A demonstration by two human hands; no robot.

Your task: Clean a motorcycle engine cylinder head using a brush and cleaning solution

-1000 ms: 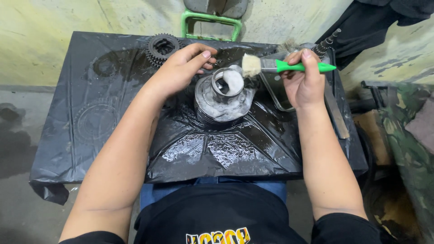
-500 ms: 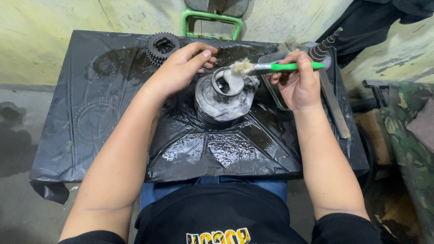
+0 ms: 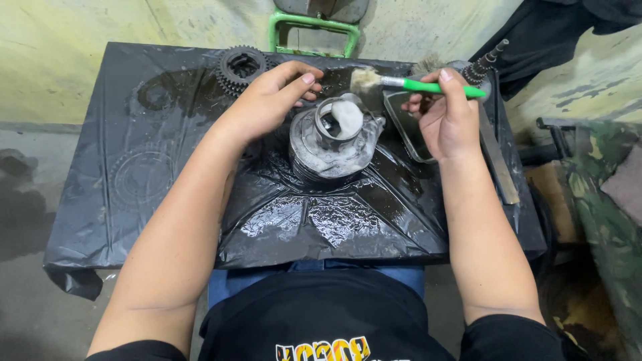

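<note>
On the black plastic sheet [image 3: 167, 200], a round metal part [image 3: 332, 142] sits foamy between both hands. Left hand [image 3: 271, 100] rests fingers at its far-left edge, grasping nothing; right hand [image 3: 447, 117] clenches a green-handled brush [image 3: 414, 84], bristles just above the part. Gear [image 3: 241, 68] behind.

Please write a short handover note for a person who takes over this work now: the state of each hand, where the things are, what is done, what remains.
Left hand: rests on the far left edge of the round grey metal engine part, steadying it; nothing gripped.
Right hand: fingers closed on the green-handled paintbrush, bristles just above the part's far right side.
Things: the part stands mid-table on the wet black plastic sheet. A dark toothed gear lies far left; a clear shallow tray sits right of the part.
Done: white foam already covers the part's centre.
Left: the outer surfaces look partly unbrushed; probably continue there.
</note>
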